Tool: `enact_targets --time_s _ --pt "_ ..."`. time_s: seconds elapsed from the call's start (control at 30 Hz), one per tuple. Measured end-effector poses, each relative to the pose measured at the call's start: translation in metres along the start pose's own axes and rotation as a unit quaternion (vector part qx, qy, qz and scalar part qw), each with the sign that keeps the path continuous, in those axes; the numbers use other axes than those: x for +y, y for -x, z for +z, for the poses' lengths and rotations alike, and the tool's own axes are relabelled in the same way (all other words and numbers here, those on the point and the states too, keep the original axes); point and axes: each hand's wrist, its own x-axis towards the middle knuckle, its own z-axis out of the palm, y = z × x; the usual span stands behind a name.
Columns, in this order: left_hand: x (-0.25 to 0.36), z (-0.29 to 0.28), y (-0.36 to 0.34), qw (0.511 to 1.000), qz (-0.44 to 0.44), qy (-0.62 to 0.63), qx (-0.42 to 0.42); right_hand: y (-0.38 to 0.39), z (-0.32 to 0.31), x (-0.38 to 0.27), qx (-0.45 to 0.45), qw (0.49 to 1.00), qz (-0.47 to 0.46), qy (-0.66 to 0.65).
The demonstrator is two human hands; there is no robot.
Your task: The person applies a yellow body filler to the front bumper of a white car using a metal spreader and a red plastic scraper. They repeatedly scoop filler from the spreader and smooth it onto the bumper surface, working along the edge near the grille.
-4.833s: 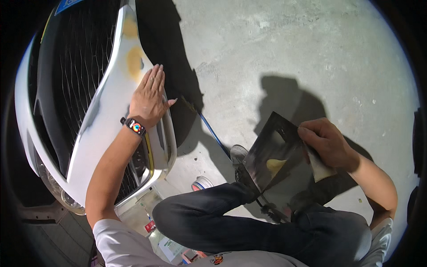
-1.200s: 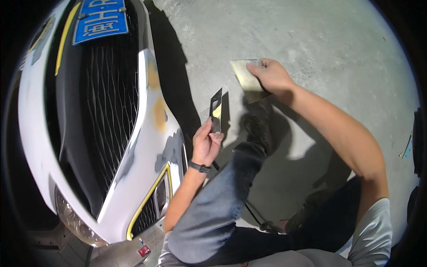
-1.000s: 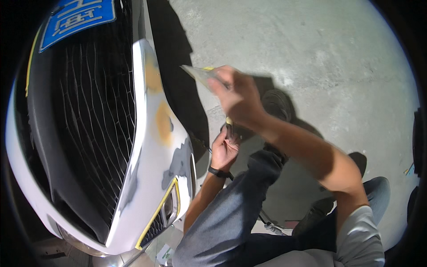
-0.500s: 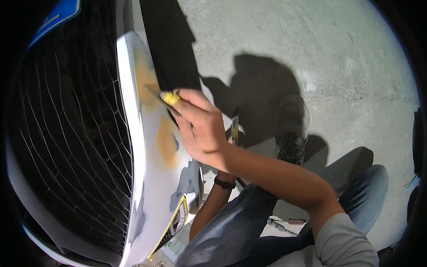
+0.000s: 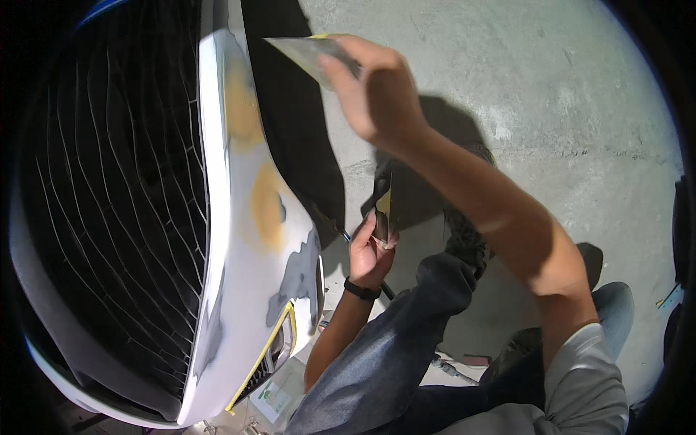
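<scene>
My right hand (image 5: 380, 83) is raised over the floor, to the right of the bumper's upper end. Its fingers pinch a flat grey putty spreader (image 5: 308, 58) with some yellow along one edge; the spreader is apart from the bumper. Lower down, my left hand (image 5: 373, 254), with a black band at the wrist, grips a putty knife (image 5: 383, 199) with yellowish putty on its blade. The white car bumper (image 5: 239, 290) carries two tan-yellow filler patches (image 5: 267, 214) and bare grey areas (image 5: 297, 272) below them.
A black grille (image 5: 123, 188) fills the left side. Yellow masking tape (image 5: 264, 351) edges an opening low on the bumper. My jeans-clad leg (image 5: 377, 348) and dark shoe (image 5: 464, 243) are close to my left hand. Concrete floor (image 5: 565, 109) spreads to the right.
My right hand has lifted the spreader off the upper filler patch and moved up and right. The left hand with the putty knife now shows more fully. The view has shifted slightly.
</scene>
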Motion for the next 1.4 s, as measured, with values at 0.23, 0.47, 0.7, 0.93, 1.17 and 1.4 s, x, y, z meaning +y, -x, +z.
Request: enact_targets --time_s 0.23,0.47,0.7,0.93,1.17,1.4 --pt "0.010 0.053 0.023 0.995 0.021 0.026 -0.095 0.039 -0.107 0.011 -0.137 0.954 0.265 0.020" --pt "0.028 0.094 0.030 0.986 0.156 -0.053 0.010 0.070 -0.159 -0.029 -0.232 0.960 0.130 0.085" --pt "0.009 0.138 0.057 0.883 0.320 -0.325 -0.115 0.054 -0.183 -0.020 -0.246 0.967 -0.007 0.056" --pt "0.006 0.120 0.048 0.929 0.259 -0.261 -0.037 0.106 -0.195 -0.044 -0.331 0.938 -0.067 0.082" --pt "-0.009 0.080 0.037 0.971 0.102 -0.200 0.088 0.061 -0.172 -0.033 -0.279 0.871 0.293 -0.279" --pt "0.004 0.058 0.035 0.994 0.088 -0.057 -0.037 0.070 -0.134 -0.045 -0.332 0.939 0.053 -0.067"
